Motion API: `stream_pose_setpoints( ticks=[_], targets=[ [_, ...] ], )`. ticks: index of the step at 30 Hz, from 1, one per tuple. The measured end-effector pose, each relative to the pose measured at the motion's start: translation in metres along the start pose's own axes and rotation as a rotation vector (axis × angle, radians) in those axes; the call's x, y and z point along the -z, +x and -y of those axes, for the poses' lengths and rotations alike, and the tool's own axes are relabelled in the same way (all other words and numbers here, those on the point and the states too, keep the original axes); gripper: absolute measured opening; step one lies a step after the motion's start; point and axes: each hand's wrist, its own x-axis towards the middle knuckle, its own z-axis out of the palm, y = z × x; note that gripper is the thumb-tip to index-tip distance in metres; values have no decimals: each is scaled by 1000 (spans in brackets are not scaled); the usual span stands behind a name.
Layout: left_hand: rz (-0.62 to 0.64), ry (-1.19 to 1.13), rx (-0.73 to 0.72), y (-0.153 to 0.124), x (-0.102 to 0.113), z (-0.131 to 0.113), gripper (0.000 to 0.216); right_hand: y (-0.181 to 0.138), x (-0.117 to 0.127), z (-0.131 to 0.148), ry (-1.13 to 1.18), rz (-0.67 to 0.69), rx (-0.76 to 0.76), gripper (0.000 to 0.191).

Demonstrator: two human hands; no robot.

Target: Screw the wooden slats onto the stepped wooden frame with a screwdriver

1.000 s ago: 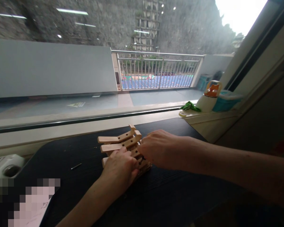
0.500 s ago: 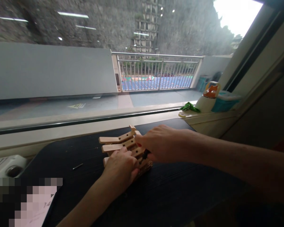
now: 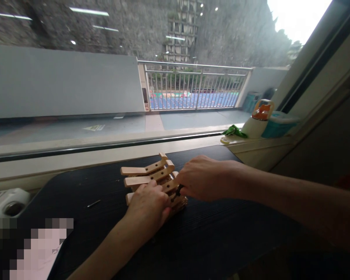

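A wooden piece (image 3: 137,181) made of several parallel curved slats with dark screw holes lies on the black tabletop (image 3: 210,237). My left hand (image 3: 148,202) is closed over its near slats and presses them down. My right hand (image 3: 200,179) is wrapped round a screwdriver (image 3: 179,190); its handle is hidden in my fist. Only a short dark part of the tool shows, pointing down and left at the nearest slat beside my left fingertips. Whether its tip sits in a screw I cannot tell.
A thin metal rod (image 3: 93,203) lies left of my hands. At the left edge stand a white device (image 3: 10,204) and a pixelated pinkish sheet (image 3: 43,249). On the right of the windowsill are a green cloth (image 3: 235,131), a white bottle (image 3: 254,127) and a teal container (image 3: 277,126).
My right hand has turned slightly about the screwdriver and shifted a little right, uncovering more of the slats' curved ends. My left hand keeps its place on the wood. The view has shifted slightly.
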Motion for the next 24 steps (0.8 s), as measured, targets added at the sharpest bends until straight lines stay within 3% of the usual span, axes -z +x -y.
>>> stream_pose_setpoints(
  ticks=[7, 13, 19, 24],
  targets=[
    [-5, -21, 2, -1, -1, 3, 23, -6, 2, 3, 40, -119, 8, 17],
    [-9, -45, 12, -2, -1, 2, 20, -3, 13, 9, 146, -116, 104, 18],
    [-34, -99, 41, -2, 0, 1, 16, 17, -4, 7, 158, -242, -42, 24],
    [-7, -44, 6, -3, 2, 1, 23, -5, -18, -2, 353, -344, -123, 19]
  ],
)
